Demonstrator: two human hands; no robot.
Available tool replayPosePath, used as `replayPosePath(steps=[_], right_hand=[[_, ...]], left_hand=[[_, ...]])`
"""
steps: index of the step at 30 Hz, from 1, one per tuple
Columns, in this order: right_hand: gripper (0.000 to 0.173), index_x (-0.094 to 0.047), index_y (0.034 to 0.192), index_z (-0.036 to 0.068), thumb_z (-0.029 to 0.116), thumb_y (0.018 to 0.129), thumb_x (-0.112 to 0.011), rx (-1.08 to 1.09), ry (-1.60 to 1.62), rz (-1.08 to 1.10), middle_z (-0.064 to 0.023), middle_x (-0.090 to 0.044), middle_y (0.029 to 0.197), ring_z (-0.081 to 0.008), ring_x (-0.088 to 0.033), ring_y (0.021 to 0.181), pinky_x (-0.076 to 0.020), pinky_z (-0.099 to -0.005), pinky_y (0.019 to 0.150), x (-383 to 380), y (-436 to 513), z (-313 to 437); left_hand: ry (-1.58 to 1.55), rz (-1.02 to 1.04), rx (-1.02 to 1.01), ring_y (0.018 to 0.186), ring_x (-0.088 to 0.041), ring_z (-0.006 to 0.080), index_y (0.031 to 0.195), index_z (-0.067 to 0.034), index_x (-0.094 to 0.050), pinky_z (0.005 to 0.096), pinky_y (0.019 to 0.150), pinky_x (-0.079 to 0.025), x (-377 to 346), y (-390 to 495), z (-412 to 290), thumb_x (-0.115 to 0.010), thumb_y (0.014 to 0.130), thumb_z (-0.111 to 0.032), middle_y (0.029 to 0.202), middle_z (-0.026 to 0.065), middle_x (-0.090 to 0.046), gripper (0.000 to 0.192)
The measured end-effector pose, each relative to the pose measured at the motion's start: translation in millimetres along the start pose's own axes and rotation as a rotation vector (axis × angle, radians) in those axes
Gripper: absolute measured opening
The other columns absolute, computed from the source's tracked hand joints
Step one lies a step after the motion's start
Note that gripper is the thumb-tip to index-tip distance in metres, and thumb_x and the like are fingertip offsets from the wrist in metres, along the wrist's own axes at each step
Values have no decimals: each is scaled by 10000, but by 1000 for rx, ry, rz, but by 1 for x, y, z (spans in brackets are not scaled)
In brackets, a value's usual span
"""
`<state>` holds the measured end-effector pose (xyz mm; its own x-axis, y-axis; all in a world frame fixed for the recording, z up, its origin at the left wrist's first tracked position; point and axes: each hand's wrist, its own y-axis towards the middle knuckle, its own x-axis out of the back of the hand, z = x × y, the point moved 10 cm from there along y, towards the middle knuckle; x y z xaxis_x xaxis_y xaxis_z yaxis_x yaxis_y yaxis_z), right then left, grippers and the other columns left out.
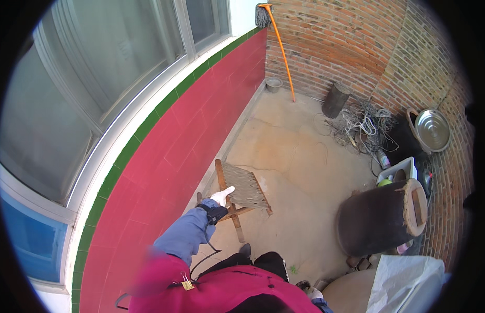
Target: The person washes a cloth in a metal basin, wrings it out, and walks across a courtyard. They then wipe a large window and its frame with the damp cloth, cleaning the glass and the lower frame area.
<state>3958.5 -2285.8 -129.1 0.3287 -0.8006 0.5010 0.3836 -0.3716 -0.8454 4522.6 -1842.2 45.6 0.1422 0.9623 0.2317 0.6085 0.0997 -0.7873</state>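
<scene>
My left hand (222, 196), in a white glove, is closed around the wooden side bar of a folding stool (242, 186), with its thumb stretched along the seat. The stool has a worn grey woven seat and crossed wooden legs (236, 219). It stands opened out beside the red tiled wall. Low in the view, my right hand (315, 294) is partly hidden by my pink garment (242, 289). It also wears a white glove. A small dark, rough thing (304, 286) is at its fingers; whether the hand grips it cannot be made out.
To the right stand a large dark jar (375, 219), a white basin (403, 170) and a lidded pot (432, 130). Tangled wires (367, 123) lie by the brick wall (336, 43). An orange-handled mop (283, 54) leans in the corner, near a small bucket (273, 84). White sheeting (403, 281) covers something nearby.
</scene>
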Motion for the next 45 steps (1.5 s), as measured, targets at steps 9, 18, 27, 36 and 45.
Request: replayPosePath(steps=[9, 18, 27, 36, 45], right_hand=[[647, -663, 1238, 95, 360, 686, -871, 43, -31, 18, -164, -712, 1151, -313, -670, 1105, -533, -389, 947, 129, 69, 138], [579, -698, 1189, 133, 339, 676, -874, 58, -338, -21, -146, -720, 1128, -303, -674, 1096, -526, -387, 945, 286, 168, 239], [589, -658, 1283, 171, 132, 725, -843, 222, 125, 148, -58, -746, 1108, -202, -704, 1034, -536, -322, 905, 374, 276, 311], [590, -667, 1257, 213, 228, 697, -856, 280, -114, 5, -100, -732, 1105, -287, -686, 1067, -535, -374, 923, 439, 340, 388], [547, -677, 1198, 76, 246, 708, -850, 333, -329, 66, -119, -741, 1077, -254, -710, 996, -542, -379, 899, 509, 386, 489]], left_hand=[[498, 110, -448, 789, -580, 191, 1382, -198, -589, 343, 746, -488, -60, 94, -116, -610, 998, -347, 1002, 97, -641, 413], [818, -41, -674, 962, -631, 236, 1441, -185, -506, 388, 823, -516, -108, 132, -246, -667, 908, -182, 1169, 176, -665, 557], [71, -65, 27, 977, -638, 246, 1372, -48, -540, 332, 790, -511, -128, 241, -291, -751, 851, -466, 1107, 157, -652, 701], [487, 141, -218, 1058, -645, 310, 1476, -129, -432, 410, 892, -511, -178, 321, -361, -737, 862, -477, 1193, 195, -651, 769], [-44, -116, 61, 1127, -649, 288, 1300, 26, -609, 408, 930, -489, -205, 402, -339, -625, 789, -760, 1242, 202, -664, 938]])
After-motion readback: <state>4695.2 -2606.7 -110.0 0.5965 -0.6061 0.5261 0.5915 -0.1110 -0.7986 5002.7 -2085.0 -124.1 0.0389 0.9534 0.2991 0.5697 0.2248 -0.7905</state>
